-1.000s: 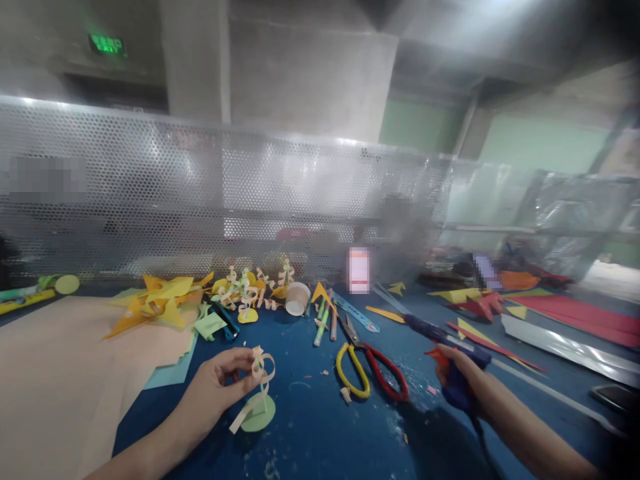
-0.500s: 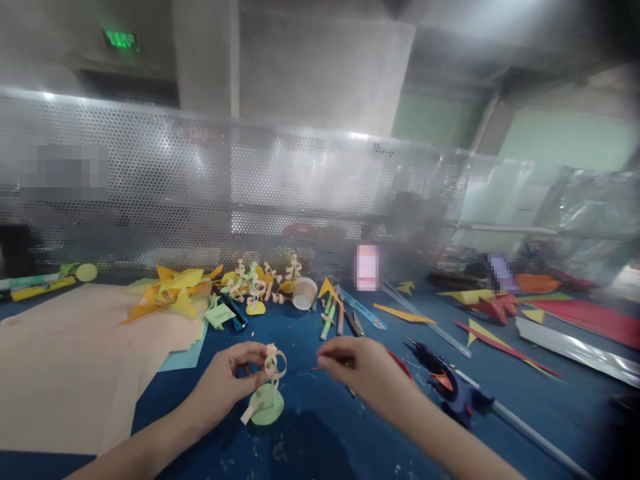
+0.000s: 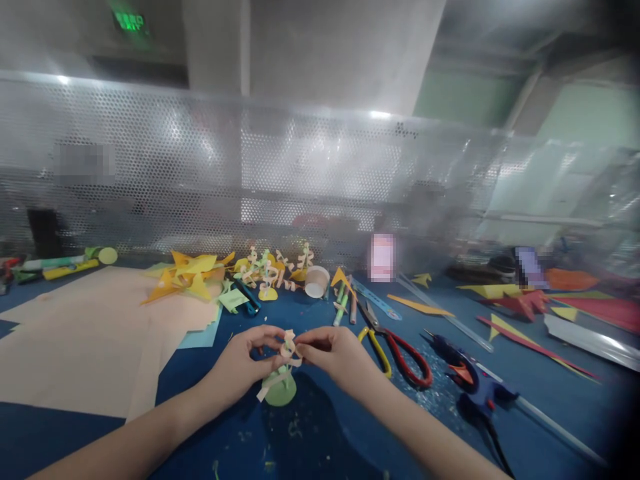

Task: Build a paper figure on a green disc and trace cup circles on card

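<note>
A small paper figure (image 3: 289, 337) of pale pink strips rises from a round light-green paper base (image 3: 281, 395) on the table. My left hand (image 3: 240, 367) is closed on the figure's upper part from the left, thumb and fingers pinching it. From the other side, my right hand (image 3: 340, 357) brings pinched fingertips up against the looped strip at the top. Whatever is between those fingertips is too small to make out. A strip end (image 3: 267, 388) hangs out to the left over the base.
Scissors (image 3: 409, 360) with one red and one yellow handle lie right of my right hand, then a blue glue gun (image 3: 467, 373). Large pale sheets (image 3: 75, 347) cover the left. Behind are yellow paper stars (image 3: 193, 277), similar small figures (image 3: 267, 277), a tape roll (image 3: 317, 283) and markers (image 3: 341, 307).
My right hand has moved left to the figure; a thin red bit showed at its fingertips before. The scissors are now uncovered. The whole view has shifted slightly.
</note>
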`<state>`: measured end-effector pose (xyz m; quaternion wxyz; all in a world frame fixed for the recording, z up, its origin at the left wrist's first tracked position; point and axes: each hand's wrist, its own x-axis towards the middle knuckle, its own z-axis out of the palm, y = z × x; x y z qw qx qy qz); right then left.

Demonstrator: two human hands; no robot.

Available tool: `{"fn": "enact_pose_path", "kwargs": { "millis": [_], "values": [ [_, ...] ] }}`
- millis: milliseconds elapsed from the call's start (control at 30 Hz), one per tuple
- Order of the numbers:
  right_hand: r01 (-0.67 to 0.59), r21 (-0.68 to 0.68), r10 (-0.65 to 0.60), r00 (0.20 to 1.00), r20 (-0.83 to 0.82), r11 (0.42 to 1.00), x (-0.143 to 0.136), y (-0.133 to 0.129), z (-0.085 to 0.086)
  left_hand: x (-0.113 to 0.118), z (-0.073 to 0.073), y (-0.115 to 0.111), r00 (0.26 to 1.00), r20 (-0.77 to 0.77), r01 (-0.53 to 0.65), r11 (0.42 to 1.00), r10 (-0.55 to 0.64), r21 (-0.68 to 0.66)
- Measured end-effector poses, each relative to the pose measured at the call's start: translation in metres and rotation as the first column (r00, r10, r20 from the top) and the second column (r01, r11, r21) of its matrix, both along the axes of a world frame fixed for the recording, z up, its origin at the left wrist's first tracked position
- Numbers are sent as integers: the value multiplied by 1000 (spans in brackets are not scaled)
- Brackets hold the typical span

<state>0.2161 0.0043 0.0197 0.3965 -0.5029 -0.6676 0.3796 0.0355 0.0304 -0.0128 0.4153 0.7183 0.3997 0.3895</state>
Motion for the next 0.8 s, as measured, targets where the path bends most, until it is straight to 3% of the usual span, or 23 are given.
{"fn": "enact_pose_path", "kwargs": {
  "millis": [800],
  "values": [
    [-59,50,62,997,-51,997,-3,5,-2,2,6,-3,999,-44,30,1000,-30,-1]
  ]
}}
